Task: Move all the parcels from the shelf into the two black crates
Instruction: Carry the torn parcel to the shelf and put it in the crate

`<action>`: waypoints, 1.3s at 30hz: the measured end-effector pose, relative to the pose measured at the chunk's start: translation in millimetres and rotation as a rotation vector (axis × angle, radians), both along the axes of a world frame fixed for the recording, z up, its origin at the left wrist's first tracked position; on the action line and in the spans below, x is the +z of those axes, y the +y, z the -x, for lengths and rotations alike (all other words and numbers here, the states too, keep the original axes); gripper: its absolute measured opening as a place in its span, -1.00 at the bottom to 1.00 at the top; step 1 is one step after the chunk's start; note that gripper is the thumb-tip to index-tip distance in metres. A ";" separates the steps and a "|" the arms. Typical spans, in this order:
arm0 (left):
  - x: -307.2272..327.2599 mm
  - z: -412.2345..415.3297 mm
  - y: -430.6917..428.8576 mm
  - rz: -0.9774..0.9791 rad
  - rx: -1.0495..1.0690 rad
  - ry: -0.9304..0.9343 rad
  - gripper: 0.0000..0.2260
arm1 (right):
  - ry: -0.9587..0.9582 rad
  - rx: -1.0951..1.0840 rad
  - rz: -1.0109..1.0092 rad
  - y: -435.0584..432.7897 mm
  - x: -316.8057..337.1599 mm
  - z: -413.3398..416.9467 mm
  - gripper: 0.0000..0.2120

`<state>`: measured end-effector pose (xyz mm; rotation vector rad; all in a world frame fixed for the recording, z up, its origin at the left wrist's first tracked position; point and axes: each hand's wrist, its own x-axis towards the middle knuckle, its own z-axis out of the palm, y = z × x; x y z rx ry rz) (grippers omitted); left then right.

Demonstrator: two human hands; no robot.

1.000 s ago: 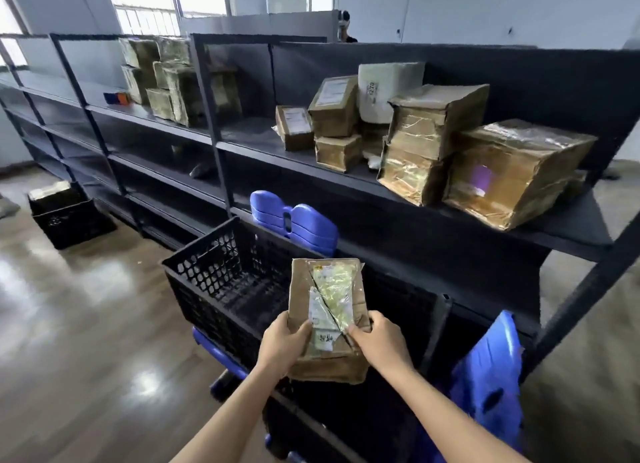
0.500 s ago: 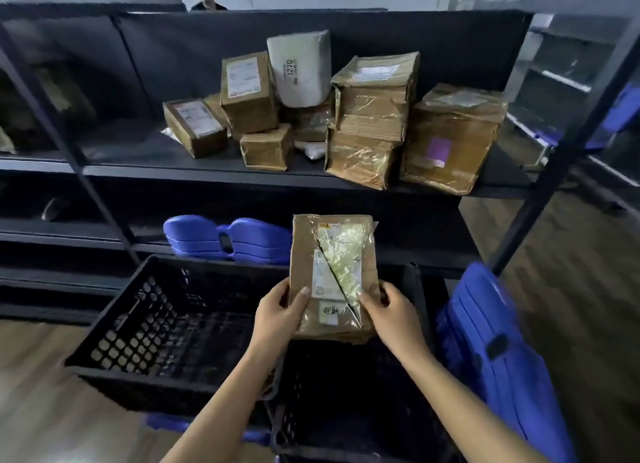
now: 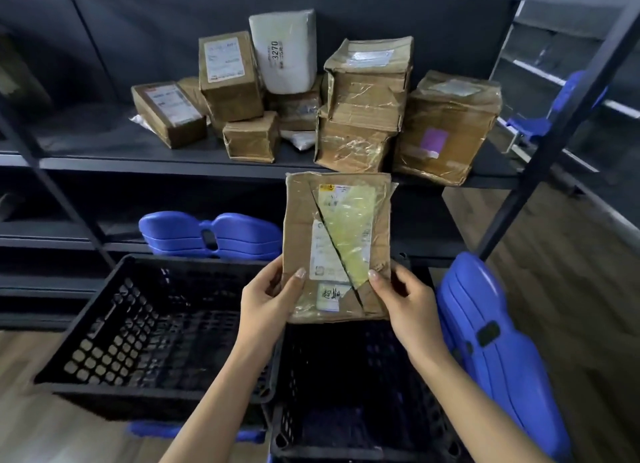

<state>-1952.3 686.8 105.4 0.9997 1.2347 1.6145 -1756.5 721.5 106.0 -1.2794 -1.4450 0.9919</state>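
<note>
Parcel (image 3: 337, 247), flat and brown, its taped label slit on a slant, being held upright over the right black crate (image 3: 349, 393). Left hand (image 3: 268, 298) gripping the lower left edge, right hand (image 3: 403, 298) the lower right, thumbs pressing the front. Sitting just beside: left black crate (image 3: 138, 327). Lying stacked on the shelf (image 3: 104, 150) behind: more parcels (image 3: 367, 105).
</note>
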 end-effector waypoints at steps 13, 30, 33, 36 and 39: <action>-72.8 -16.4 31.3 0.357 -0.001 0.409 -0.86 | -0.089 -0.069 0.328 23.9 -60.3 -11.0 -0.77; -232.6 -33.3 118.1 0.607 -0.004 0.633 -0.69 | -0.305 -0.066 0.456 105.3 -235.7 -4.6 -0.69; -267.0 -32.3 128.9 0.663 -0.003 0.660 -0.65 | -0.316 -0.034 0.476 118.1 -269.2 4.4 -0.76; -293.5 -31.9 137.8 0.717 -0.019 0.601 -0.59 | -0.337 -0.034 0.508 126.8 -299.5 11.5 -0.79; -311.5 -32.5 141.9 0.718 0.024 0.636 -0.63 | -0.326 -0.045 0.529 133.3 -325.0 16.1 -0.86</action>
